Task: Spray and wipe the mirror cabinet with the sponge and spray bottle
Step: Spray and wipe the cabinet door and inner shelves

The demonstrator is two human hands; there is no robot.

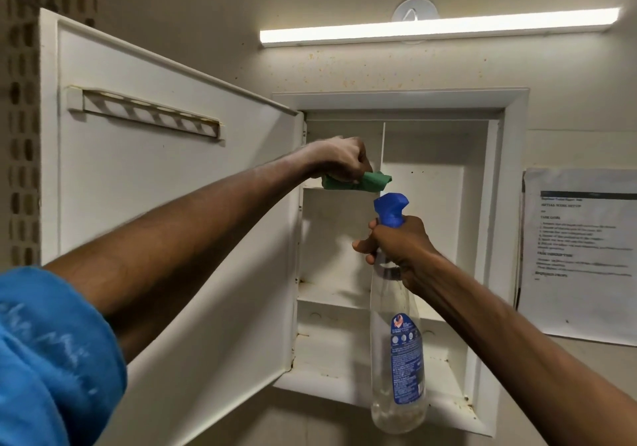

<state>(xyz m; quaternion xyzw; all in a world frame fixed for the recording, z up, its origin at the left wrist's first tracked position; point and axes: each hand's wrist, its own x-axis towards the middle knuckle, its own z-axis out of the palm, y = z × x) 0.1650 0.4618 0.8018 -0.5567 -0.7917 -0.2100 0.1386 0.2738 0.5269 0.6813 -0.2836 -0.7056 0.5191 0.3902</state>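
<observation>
Nearest my view is the blue sleeve [51,352] at the lower left, bunched above the elbow of my left arm, which reaches up and away toward the cabinet [513,204]. That cabinet is the biggest thing ahead: a white box recessed in a beige wall [206,4], its door [155,239] swung wide open to the left so I see the door's inner face. A slotted rack [148,111] is fixed across the upper part of that face.

Inside, a vertical divider [382,149] splits the upper section, and I see shelves [331,295] below it. The shelves hold nothing I can make out; rusty specks mark the lower corners and the bottom ledge.

My left hand [341,159] is clenched around the green sponge [358,182], which sticks out beneath the fist and to its right, at the edge of the upper left shelf, just beside the door hinge. I cannot tell whether the sponge touches the shelf.

My right hand [396,245] is wrapped around the neck of the bottle [396,359], just below and right of the sponge. The bottle stands upright in front of the open cabinet, clear with a blue label, its blue spray head [391,209] facing the interior. It looks almost empty of liquid.

Above the cabinet a lit tube light [437,28] runs across the spotted wall. A printed sheet [582,256] hangs on the wall to the right.
</observation>
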